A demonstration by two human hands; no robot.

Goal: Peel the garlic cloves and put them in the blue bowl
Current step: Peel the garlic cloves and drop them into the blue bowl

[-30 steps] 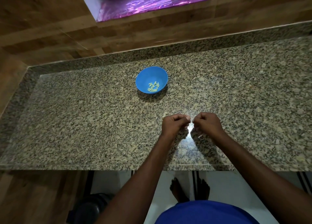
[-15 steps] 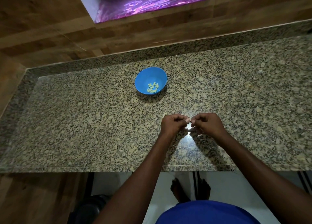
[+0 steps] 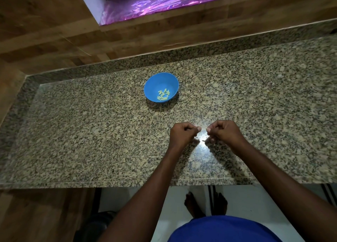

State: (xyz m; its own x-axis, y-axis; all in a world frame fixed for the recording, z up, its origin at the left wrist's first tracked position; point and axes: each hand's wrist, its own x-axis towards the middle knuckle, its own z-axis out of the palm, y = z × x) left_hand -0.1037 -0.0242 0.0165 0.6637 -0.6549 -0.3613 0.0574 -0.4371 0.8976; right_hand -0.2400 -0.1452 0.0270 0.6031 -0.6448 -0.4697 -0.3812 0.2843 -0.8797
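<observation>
While a clove, too small to make out clearly, appears pinched between the fingertips, both hands work just apart above the surface (image 3: 73, 132): left hand (image 3: 182, 134) and right hand (image 3: 224, 132) are each curled tight, tips nearly meeting. Peeled cloves (image 3: 163, 95), a small cluster, already lie in the bowl (image 3: 155, 83), well beyond the hands. Judged partly complete; no unpeeled stock is visible, so the remainder cannot be told.

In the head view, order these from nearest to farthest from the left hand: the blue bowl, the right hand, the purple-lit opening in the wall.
From the left hand:
1. Right hand, just beside it.
2. Blue bowl, farther back on the counter.
3. Purple-lit opening, beyond the counter.
</observation>
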